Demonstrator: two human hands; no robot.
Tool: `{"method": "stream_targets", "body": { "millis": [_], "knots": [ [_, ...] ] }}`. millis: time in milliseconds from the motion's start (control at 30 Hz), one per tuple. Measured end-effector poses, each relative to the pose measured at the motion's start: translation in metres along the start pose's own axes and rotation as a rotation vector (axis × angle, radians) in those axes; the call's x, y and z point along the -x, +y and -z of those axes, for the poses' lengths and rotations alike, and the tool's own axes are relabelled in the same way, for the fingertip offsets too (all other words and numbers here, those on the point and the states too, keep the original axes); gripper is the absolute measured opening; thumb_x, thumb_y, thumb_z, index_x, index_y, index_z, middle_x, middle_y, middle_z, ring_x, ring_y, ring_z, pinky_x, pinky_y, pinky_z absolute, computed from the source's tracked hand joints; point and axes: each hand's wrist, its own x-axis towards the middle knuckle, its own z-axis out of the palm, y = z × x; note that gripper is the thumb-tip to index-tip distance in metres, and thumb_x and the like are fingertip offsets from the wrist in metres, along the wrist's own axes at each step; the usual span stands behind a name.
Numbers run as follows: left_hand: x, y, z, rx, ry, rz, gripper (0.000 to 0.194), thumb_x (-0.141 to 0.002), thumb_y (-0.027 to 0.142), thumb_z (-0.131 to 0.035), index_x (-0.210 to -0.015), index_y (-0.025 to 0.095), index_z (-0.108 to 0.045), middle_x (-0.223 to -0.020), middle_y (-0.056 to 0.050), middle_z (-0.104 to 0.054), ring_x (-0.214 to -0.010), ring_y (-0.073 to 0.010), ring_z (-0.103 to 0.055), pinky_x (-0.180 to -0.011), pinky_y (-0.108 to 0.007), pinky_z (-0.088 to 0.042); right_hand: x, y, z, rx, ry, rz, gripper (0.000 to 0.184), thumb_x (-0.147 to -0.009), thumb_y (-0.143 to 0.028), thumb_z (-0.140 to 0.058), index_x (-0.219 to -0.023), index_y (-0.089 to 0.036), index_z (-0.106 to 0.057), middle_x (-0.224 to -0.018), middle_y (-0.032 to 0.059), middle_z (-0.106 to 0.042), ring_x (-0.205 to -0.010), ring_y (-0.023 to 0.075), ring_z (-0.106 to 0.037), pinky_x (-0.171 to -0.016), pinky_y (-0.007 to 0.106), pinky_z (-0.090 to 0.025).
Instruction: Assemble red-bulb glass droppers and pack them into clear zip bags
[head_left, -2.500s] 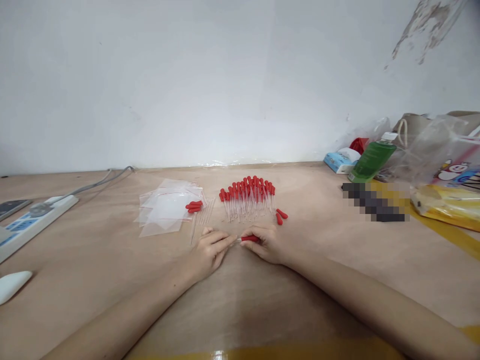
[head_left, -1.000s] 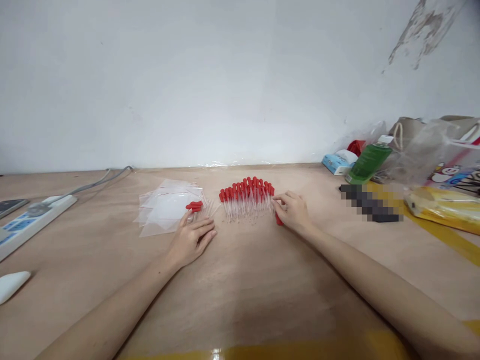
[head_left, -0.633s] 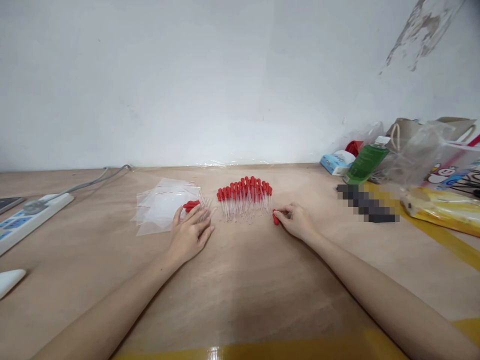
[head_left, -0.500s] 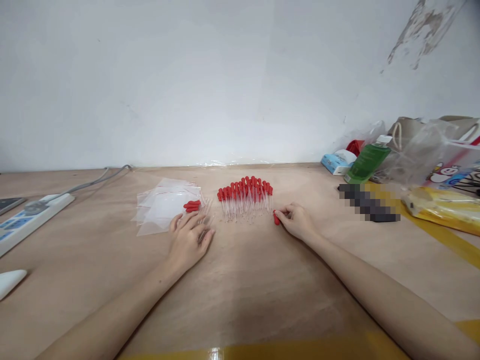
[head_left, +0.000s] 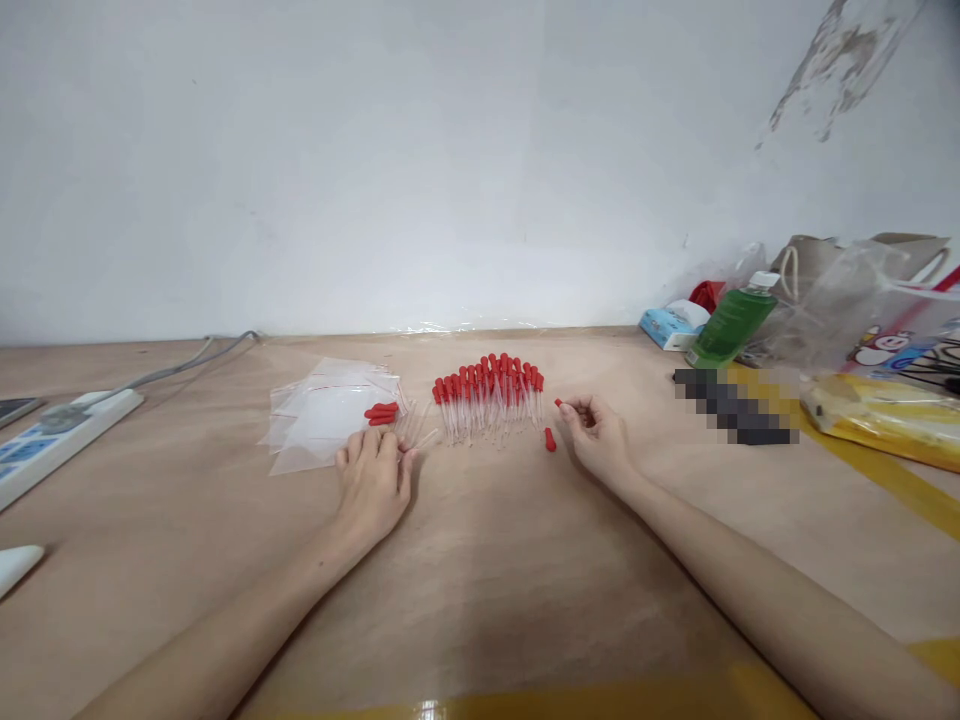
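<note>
My left hand point(head_left: 377, 478) has its thumb and fingers pinched on one clear dropper tube point(head_left: 428, 438), which pokes out to the right. Beside its fingertips lie several loose dropper tubes point(head_left: 409, 420) and some red rubber bulbs point(head_left: 382, 412) at the edge of stacked clear zip bags point(head_left: 326, 410). In its fingertips my right hand point(head_left: 598, 435) pinches a small red rubber bulb point(head_left: 559, 403), mostly covered by the fingers. A single red bulb point(head_left: 550, 440) lies on the table just left of that hand. Between the hands, assembled droppers point(head_left: 491, 385) with red bulbs are spread in a fan.
At left are a white power strip point(head_left: 71, 430) with a grey cable. To the right stand a green bottle point(head_left: 731, 320), a blue tissue pack point(head_left: 667, 327), plastic bags point(head_left: 847, 300) and a yellow package point(head_left: 885, 415). A wall point(head_left: 375, 180) closes off the table's back.
My right hand has lifted slightly up and right off the table with a red bulb, leaving another bulb lying. My left fingers have closed together on a tube.
</note>
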Motion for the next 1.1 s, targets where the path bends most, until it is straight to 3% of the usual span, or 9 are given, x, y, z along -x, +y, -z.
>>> {"method": "stream_targets", "body": {
  "millis": [100, 200, 300, 767, 1100],
  "knots": [
    [0.001, 0.003, -0.001, 0.223, 0.05, -0.117, 0.014, -0.087, 0.025, -0.038, -0.083, 0.017, -0.049, -0.083, -0.005, -0.058, -0.081, -0.0206, -0.051, -0.073, -0.035, -0.033, 0.013, -0.021, -0.005, -0.102, -0.175, 0.166, 0.028, -0.082, -0.035, -0.048, -0.102, -0.016, -0.055, -0.083, 0.0067, -0.06, -0.072, 0.0144, -0.056, -0.064, 0.027, -0.046],
    [0.004, 0.011, -0.004, 0.373, 0.029, -0.267, 0.012, -0.088, 0.022, -0.039, -0.084, 0.017, -0.05, -0.076, -0.001, -0.062, -0.071, -0.0148, -0.056, -0.078, -0.034, -0.031, 0.029, -0.044, -0.01, -0.076, -0.39, 0.329, 0.02, -0.084, -0.027, -0.047, -0.098, -0.021, -0.06, -0.088, 0.0061, -0.058, -0.081, 0.0148, -0.055, -0.073, 0.029, -0.045],
    [0.008, 0.018, -0.008, 0.431, 0.021, -0.368, 0.016, -0.089, 0.02, -0.041, -0.099, 0.019, -0.053, -0.083, 0.0, -0.065, -0.072, -0.0129, -0.058, -0.078, -0.032, -0.032, 0.042, -0.06, -0.015, -0.056, -0.482, 0.364, 0.017, -0.083, -0.023, -0.048, -0.093, -0.021, -0.062, -0.085, 0.0049, -0.058, -0.078, 0.0136, -0.054, -0.071, 0.029, -0.045],
    [0.012, 0.014, -0.013, 0.442, 0.021, -0.502, 0.028, -0.088, 0.014, -0.04, -0.108, 0.022, -0.057, -0.092, -0.004, -0.066, -0.076, -0.0123, -0.058, -0.075, -0.031, -0.033, 0.05, -0.054, -0.024, -0.12, -0.511, 0.329, 0.014, -0.082, -0.024, -0.051, -0.089, -0.022, -0.063, -0.08, 0.0015, -0.066, -0.07, 0.0123, -0.059, -0.065, 0.025, -0.046],
    [0.014, 0.016, -0.012, 0.434, 0.067, -0.579, 0.029, -0.086, 0.01, -0.04, -0.109, 0.021, -0.055, -0.092, -0.004, -0.066, -0.074, -0.0127, -0.058, -0.07, -0.03, -0.032, 0.051, -0.054, -0.021, -0.137, -0.49, 0.43, 0.009, -0.08, -0.025, -0.054, -0.08, -0.019, -0.061, -0.071, 0.0013, -0.064, -0.063, 0.0109, -0.056, -0.059, 0.023, -0.044]
  ]
}}
